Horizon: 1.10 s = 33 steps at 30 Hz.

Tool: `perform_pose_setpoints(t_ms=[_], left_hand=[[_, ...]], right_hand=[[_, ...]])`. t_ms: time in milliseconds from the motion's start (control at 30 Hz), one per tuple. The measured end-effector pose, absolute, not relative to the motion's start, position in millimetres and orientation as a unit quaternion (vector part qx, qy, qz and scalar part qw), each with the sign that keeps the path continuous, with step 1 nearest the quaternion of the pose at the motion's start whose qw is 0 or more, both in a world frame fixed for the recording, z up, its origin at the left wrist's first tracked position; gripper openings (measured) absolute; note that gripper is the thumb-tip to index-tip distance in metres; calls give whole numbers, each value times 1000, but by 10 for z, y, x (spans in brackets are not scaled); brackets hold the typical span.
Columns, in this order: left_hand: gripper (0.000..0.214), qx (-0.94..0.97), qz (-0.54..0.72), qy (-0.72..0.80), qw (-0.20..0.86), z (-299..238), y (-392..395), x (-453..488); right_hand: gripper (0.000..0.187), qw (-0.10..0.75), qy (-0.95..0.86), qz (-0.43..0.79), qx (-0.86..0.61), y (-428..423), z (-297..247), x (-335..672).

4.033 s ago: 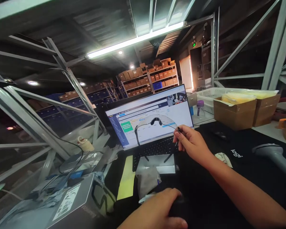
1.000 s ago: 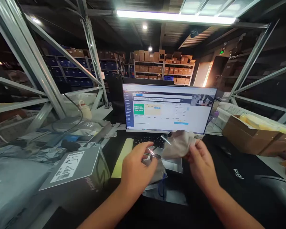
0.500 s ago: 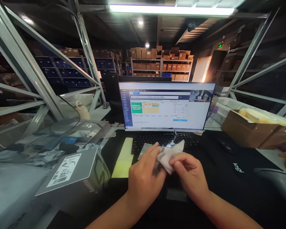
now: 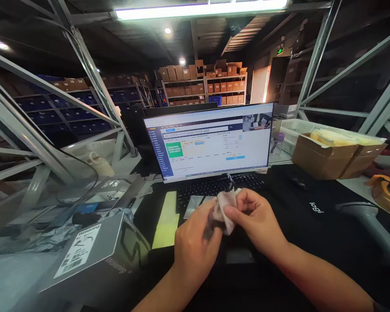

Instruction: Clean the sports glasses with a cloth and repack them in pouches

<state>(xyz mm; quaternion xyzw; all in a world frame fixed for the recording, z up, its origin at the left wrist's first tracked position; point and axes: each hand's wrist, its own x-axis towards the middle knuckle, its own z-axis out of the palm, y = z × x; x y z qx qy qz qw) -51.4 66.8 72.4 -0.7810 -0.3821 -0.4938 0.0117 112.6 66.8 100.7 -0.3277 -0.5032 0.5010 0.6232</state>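
Both hands hold a small, pale grey cloth [image 4: 226, 208] with a zigzag-cut edge, in front of the keyboard [image 4: 195, 193]. My left hand [image 4: 196, 238] is curled around its left side, the fingers partly hidden beneath it. Thumb and fingers of my right hand [image 4: 258, 219] pinch the cloth's right side. Whether anything lies inside the folds, I cannot tell. Just behind the left hand is a small clear, flat piece [image 4: 192, 207]. A yellow-green paper strip [image 4: 166, 221] lies to the left of it on the black desk mat.
A lit monitor [image 4: 211, 147] stands behind the keyboard. At left are a grey labelled box [image 4: 117, 247] and plastic bags [image 4: 16, 268]. To the right are a mouse [image 4: 299, 183], a grey handheld scanner [image 4: 367, 221], an orange tape dispenser [image 4: 383, 193] and a cardboard box [image 4: 325, 162].
The view has turned slightly right and tilted. The cloth, spread with a pointed corner before, is now bunched, and my right fingers have shifted up along its edge.
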Motion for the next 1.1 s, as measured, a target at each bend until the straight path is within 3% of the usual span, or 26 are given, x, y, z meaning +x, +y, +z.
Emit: perform_pose_setpoints(t_ms=[233,500,600,700,767,867,1000,1100], left_hand=[[40,-782,-503,-367,-22,758,716,-559],[41,-774,-503,-372,-98,761,709,-552],[44,-782,-485,-375,-114,792,710,-581],[47,-779,-473,-393,-124,831,714,-621],[48,-774,-472,-401,-129,842,718,-634],[48,-769,-486,-396,-125,826,734,-628],[47,-751,-521,-387,-119,799,774,-617],[47,-757,-523,-374,-115,808,794,-631]], right_hand=[[61,591,-442,612,-283,834,1081,1282],[56,519,-508,605,-326,975,1122,1574],[51,585,-516,502,-373,1055,1168,1761],[40,698,-497,275,-436,1032,1211,1863],[27,722,-509,138,-448,954,1194,1814],[11,652,-651,22,-387,819,1058,1566],[36,528,-800,-110,-262,695,795,1175],[33,494,-826,-178,-204,666,701,1057]])
